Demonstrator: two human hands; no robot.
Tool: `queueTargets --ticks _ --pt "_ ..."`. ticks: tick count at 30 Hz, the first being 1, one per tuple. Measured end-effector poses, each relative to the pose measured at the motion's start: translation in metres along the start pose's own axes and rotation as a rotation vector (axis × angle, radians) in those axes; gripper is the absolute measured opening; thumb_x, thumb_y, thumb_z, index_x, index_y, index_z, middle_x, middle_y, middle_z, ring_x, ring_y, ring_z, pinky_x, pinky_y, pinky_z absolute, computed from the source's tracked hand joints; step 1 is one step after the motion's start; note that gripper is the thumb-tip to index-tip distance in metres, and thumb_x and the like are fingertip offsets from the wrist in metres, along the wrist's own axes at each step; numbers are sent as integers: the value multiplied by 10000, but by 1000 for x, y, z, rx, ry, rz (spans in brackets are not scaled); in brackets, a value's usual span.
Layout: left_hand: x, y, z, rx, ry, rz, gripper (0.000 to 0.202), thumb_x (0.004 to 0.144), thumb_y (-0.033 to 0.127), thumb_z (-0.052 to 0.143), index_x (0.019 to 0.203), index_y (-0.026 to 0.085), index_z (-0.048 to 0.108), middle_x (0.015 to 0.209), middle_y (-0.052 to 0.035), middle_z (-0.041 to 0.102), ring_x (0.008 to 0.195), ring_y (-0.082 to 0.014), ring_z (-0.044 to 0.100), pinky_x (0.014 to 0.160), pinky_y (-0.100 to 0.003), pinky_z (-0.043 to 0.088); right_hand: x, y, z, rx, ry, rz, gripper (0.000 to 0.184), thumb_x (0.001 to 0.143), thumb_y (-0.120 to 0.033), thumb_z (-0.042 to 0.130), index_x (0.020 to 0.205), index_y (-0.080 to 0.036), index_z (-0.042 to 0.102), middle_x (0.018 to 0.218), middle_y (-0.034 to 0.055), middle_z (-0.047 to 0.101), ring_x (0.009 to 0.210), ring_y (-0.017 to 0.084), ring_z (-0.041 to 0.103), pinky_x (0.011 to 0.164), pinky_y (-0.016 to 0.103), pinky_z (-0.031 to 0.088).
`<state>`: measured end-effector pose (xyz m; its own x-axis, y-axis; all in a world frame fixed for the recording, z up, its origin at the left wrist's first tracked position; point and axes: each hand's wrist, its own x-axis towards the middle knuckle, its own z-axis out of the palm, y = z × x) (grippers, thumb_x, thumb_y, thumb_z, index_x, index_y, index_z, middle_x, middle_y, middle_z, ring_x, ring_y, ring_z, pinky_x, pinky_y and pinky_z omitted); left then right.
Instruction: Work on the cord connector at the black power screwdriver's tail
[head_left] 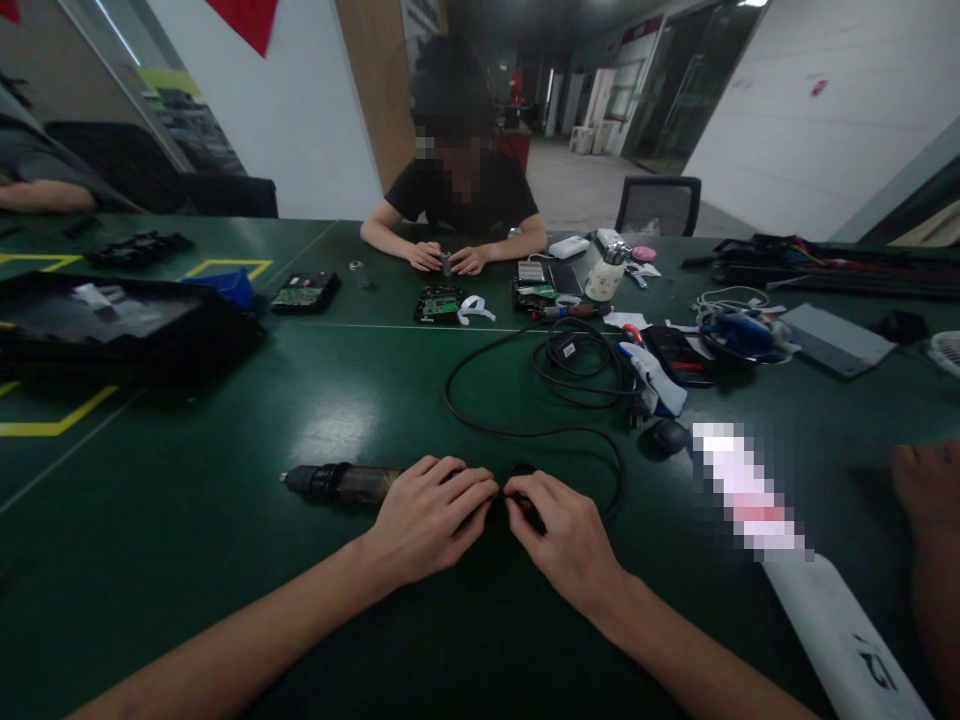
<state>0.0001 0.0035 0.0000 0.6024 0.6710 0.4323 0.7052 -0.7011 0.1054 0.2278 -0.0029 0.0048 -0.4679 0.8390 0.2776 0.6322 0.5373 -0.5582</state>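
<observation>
An electric screwdriver [341, 482] lies on the green table with its tip pointing left. My left hand [431, 515] is closed over its rear end, fingers wrapped from above. Close beside it, my right hand [570, 535] pinches the end of a black power cord [517, 432], at the screwdriver's back end. The fingertips of both hands nearly meet there. Whether the cord's plug sits in the screwdriver is hidden by my fingers. The cord curves out behind my right hand and loops across the table.
A co-worker [461, 190] sits opposite, holding a small part. Circuit boards in black housings [304, 292] stand along the middle. A large black tray [112, 325] is at left. A blue-and-white handheld tool [652, 380], a floral bottle [606, 272] and a long white object [840, 620] lie right.
</observation>
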Motion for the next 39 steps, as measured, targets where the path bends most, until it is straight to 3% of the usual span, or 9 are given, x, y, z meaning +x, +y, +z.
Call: queueTargets --ticks 7,14,19,24,29,34,39 --pt "1 2 0 42 2 -42 156 1041 327 546 1105 230 651 1119 -11 737 970 -217 647 827 -389 426 1 0 0 -16 0 -1 148 1003 -143 575 1101 -231 644 1032 46 685 902 206 678 769 318 547" --pt "-1 0 0 10 -9 9 270 1002 306 570 1257 248 637 1225 -22 712 1043 -221 639 847 -397 444 1 0 -1 -9 2 6 144 1010 -151 573 1109 -232 639 1027 42 682 900 205 671 788 325 545" --pt "0 0 2 29 8 -60 180 1029 347 552 1103 226 661 1110 -19 738 943 -209 650 807 -394 436 1 0 -1 -14 -1 -12 162 1015 -159 564 1134 -237 642 1049 47 688 912 203 678 796 324 551" --pt "-1 -1 1 13 -15 -5 265 1008 327 566 1252 256 638 1229 -23 718 1038 -226 646 846 -395 444 2 -1 -2 -41 12 -27 149 1013 -161 556 1099 -230 656 1013 53 689 888 203 685 747 312 550" --pt "-1 -2 2 36 6 -55 199 1029 355 558 1148 239 667 1160 -21 736 975 -207 663 807 -379 443 2 -2 -3 -34 -5 -26 157 1018 -169 558 1123 -235 655 1047 53 690 915 205 688 784 317 551" --pt "-2 -3 1 11 -9 -5 282 1011 330 579 1282 268 629 1266 -5 707 1052 -216 649 839 -384 447 2 -2 -3 -34 -13 -12 151 1021 -174 558 1125 -231 651 1051 52 687 925 208 681 792 321 548" --pt "-2 -2 3 30 4 -57 194 1036 373 555 1117 237 668 1133 -12 738 957 -200 661 808 -372 442 3 -2 -4 -42 -14 -18 169 1017 -165 553 1134 -234 653 1052 53 690 913 205 682 778 315 552"
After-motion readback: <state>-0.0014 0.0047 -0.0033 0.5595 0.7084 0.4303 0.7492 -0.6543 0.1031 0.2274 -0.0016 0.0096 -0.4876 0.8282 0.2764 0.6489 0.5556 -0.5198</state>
